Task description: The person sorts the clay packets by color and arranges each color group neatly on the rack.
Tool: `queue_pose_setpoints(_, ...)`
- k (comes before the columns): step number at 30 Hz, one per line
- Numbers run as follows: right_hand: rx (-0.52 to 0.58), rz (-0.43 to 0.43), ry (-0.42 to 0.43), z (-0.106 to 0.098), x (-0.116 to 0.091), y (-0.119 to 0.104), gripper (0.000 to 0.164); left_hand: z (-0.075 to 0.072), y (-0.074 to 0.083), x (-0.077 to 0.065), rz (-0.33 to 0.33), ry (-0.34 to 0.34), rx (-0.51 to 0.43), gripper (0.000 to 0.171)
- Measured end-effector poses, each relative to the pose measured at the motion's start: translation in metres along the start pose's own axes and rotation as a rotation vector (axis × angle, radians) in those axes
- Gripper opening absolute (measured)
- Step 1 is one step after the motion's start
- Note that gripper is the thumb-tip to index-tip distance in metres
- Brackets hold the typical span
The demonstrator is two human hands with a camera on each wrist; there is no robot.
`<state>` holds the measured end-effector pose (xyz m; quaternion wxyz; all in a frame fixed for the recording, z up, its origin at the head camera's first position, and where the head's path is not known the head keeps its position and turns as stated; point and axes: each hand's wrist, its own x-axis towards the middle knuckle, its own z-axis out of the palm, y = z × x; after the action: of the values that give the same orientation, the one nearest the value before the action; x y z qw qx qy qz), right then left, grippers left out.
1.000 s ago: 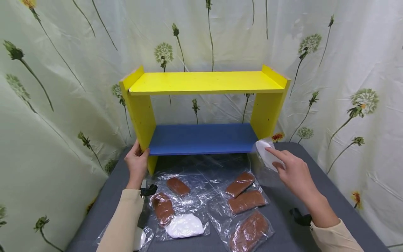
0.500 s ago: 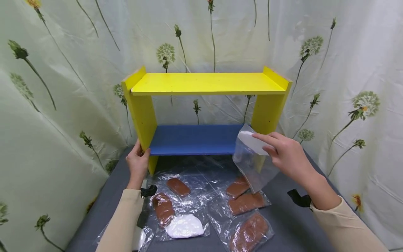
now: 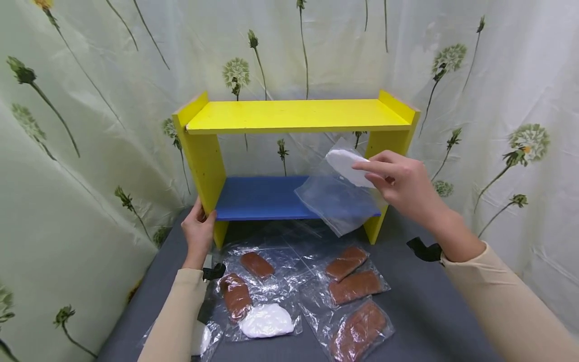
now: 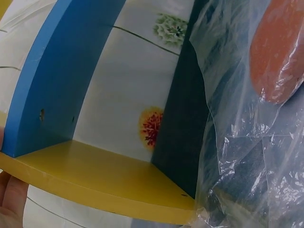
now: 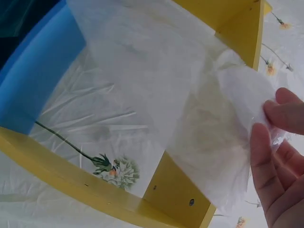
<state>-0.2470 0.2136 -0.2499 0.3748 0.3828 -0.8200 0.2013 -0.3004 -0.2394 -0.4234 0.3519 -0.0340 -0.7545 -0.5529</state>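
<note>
My left hand (image 3: 197, 234) grips the left side panel of a small yellow shelf unit (image 3: 199, 166), close to the corner of its blue lower shelf (image 3: 262, 198). In the left wrist view its fingers (image 4: 12, 202) show at the yellow panel's edge. My right hand (image 3: 407, 186) pinches a clear plastic bag with a flat white slab (image 3: 345, 166) in it, between thumb and fingers. Held up in front of the shelf unit's right half, the bag (image 3: 332, 203) hangs loose and overlaps the blue shelf. In the right wrist view the fingertips (image 5: 261, 137) press on the white slab's end.
On the dark grey table (image 3: 420, 311) in front lie several bagged brown slabs (image 3: 356, 287) and a bagged white slab (image 3: 267, 322). Another white piece (image 3: 204, 338) lies partly behind my left forearm. A flower-print curtain (image 3: 497, 100) stands behind and at both sides.
My right hand has lifted the bagged white slab from low beside the shelf unit's right panel, up and left to above the blue shelf's level. The left hand keeps its grip.
</note>
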Motion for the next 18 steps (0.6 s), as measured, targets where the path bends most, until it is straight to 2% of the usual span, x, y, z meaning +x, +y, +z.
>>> queue_pose_setpoints(6,0.069,-0.027,0.058,0.0,0.021,0.008,0.042,-0.002,0.004,-0.001,-0.001,-0.01,0.002,0.062)
queue_pose_setpoints(14,0.128,0.009,0.117,-0.001,0.047,0.013,0.039,-0.002,0.0,-0.001,0.023,-0.006,-0.003,0.062)
queue_pose_setpoints(18,0.174,0.071,0.142,-0.01,0.062,0.002,0.04,-0.002,0.0,0.001,0.03,-0.01,-0.009,0.061)
